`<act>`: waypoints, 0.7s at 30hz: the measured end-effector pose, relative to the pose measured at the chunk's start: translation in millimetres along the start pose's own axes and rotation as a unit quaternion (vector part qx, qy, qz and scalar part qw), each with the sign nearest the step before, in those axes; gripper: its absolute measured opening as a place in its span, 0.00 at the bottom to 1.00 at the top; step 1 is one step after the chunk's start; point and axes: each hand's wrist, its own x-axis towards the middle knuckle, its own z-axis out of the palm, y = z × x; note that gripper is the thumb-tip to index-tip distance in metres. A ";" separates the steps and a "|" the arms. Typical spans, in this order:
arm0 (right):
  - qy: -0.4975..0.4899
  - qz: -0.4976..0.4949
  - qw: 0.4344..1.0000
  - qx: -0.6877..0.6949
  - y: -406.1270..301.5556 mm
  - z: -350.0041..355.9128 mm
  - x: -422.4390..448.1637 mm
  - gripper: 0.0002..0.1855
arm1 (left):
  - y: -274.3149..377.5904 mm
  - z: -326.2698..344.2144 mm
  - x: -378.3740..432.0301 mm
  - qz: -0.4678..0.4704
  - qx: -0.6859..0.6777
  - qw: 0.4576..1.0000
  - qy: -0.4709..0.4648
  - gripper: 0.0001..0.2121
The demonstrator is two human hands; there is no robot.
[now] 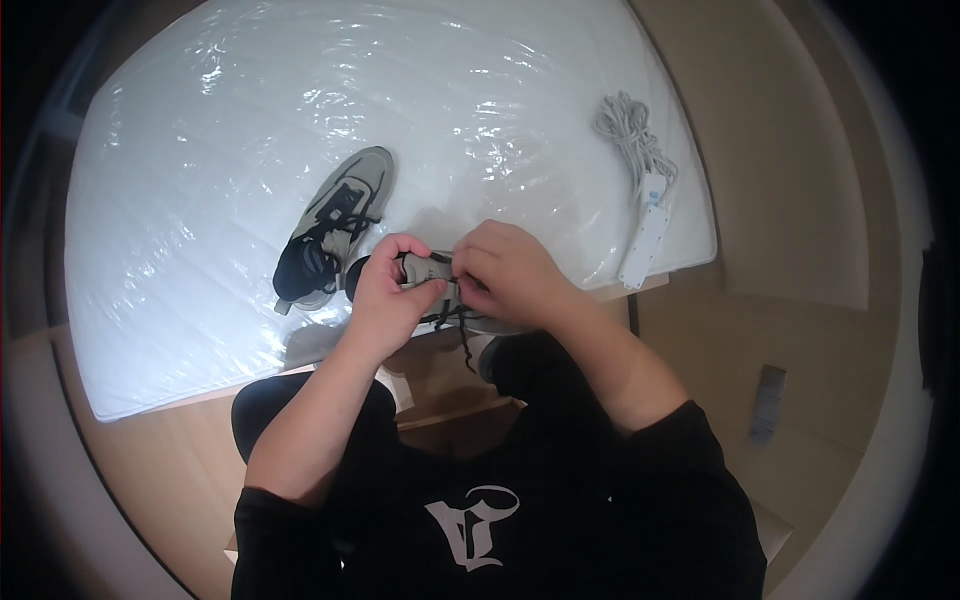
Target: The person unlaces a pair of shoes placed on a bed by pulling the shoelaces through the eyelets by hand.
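Observation:
A grey sneaker with black laces (430, 271) lies sideways before me at the near edge of the plastic-covered mattress, partly hidden by my hands. My left hand (390, 296) grips it around the ankle opening, thumb on the tongue. The fingers of my right hand (504, 271) are bent and pinched together at the laces over the middle of the shoe; what exactly they pinch is hidden. A loose black lace end (466, 345) dangles over the near side. Left of my hands, the matching sneaker (337, 221) rests on the mattress, toe pointing away.
The white mattress (225, 187) in shiny clear plastic fills the space ahead. At its right side lie a white power strip (645, 244) and its bundled grey cord (630, 131). A wooden bed edge runs beneath, near my knees. A grey object (767, 403) is at the right.

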 end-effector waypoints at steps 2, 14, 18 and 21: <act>0.001 0.077 0.997 -0.006 3.4 7.8 -4.4 0.09 | 10.0 4.8 -4.4 -0.008 -0.078 0.996 -0.031 0.17; 0.103 0.250 0.707 0.654 12.6 -46.0 12.2 0.06 | -37.0 11.0 -1.6 0.042 0.127 0.991 -0.025 0.17; -0.118 0.147 0.978 0.089 6.8 -8.4 -10.6 0.12 | -35.4 16.5 1.6 0.013 0.071 0.997 -0.025 0.17; -0.260 0.179 0.943 -0.106 5.1 18.2 -15.4 0.05 | -36.9 17.4 4.5 0.018 0.064 0.998 -0.014 0.17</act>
